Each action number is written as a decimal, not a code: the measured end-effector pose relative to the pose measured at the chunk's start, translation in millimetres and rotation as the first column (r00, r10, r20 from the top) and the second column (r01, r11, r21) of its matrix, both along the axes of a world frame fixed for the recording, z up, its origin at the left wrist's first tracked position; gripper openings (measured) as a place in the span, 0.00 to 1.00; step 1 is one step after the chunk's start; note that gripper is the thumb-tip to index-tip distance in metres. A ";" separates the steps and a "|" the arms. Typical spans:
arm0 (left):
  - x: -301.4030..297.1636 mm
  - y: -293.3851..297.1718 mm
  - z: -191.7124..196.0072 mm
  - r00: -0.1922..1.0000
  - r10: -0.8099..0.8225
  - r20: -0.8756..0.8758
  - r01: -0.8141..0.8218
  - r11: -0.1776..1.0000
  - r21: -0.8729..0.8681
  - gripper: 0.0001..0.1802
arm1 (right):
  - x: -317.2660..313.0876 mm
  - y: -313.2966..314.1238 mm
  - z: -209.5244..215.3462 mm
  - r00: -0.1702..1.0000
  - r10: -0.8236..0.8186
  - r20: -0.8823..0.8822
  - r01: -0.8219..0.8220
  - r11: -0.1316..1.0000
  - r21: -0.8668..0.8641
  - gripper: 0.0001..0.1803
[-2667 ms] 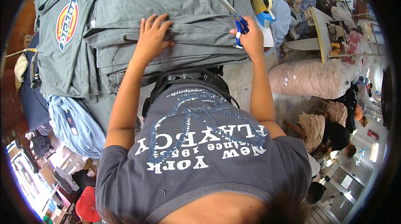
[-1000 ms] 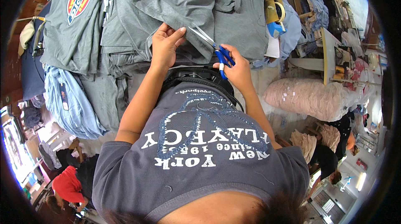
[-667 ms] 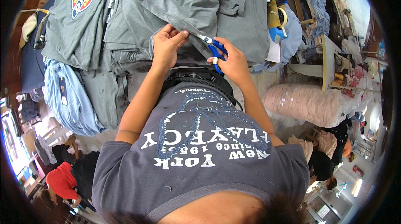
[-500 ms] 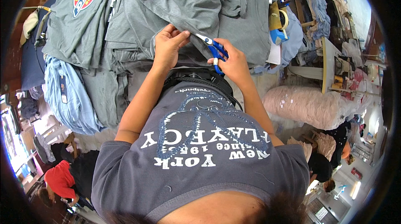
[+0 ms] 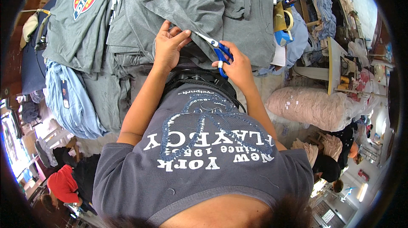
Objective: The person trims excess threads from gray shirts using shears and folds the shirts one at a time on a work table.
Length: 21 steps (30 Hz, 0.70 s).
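A grey shirt (image 5: 221, 11) lies spread over a stack of folded grey garments on the table. My left hand (image 5: 168, 47) pinches the shirt's lower hem between thumb and fingers and holds it taut. My right hand (image 5: 238, 64) grips blue-handled scissors (image 5: 214, 46); the steel blades point left along the hem toward my left thumb. The blade tips touch the fabric edge just beside my left fingers.
A grey shirt with a round red and yellow logo (image 5: 80, 19) lies at the far left, light blue cloth (image 5: 70, 100) hangs below it. A tape dispenser (image 5: 282, 21) sits right of the pile, a clear bag of pale pink fabric (image 5: 310, 106) lies lower right. People (image 5: 63, 183) work below.
My hands came together from apart on the pile: the left now pinches the hem, and the right has brought the scissors down against that edge.
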<state>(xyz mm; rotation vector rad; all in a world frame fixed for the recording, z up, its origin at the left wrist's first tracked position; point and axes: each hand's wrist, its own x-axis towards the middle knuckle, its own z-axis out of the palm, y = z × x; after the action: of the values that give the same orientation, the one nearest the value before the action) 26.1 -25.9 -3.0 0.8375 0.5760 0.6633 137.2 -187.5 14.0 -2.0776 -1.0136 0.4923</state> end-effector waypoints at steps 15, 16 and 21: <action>-0.8 7.2 -1.7 0.999 0.040 -0.002 -0.040 0.999 0.020 0.33 | 4.6 6.0 -6.5 0.991 0.035 -0.127 -0.041 0.998 -0.041 0.29; -0.2 7.6 -0.3 1.000 0.030 0.010 -0.030 0.999 0.034 0.34 | 3.0 5.8 -7.3 0.995 0.029 -0.096 -0.031 0.999 -0.017 0.29; 0.2 4.0 3.5 1.000 -0.030 0.000 0.030 0.996 0.087 0.37 | 0.6 8.8 -7.9 0.999 0.030 -0.023 -0.028 0.997 0.075 0.30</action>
<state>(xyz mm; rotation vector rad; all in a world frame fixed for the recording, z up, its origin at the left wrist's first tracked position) 26.3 -21.9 0.5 0.9253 0.5360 0.6653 137.8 -178.7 6.1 -1.9889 -1.0341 0.4859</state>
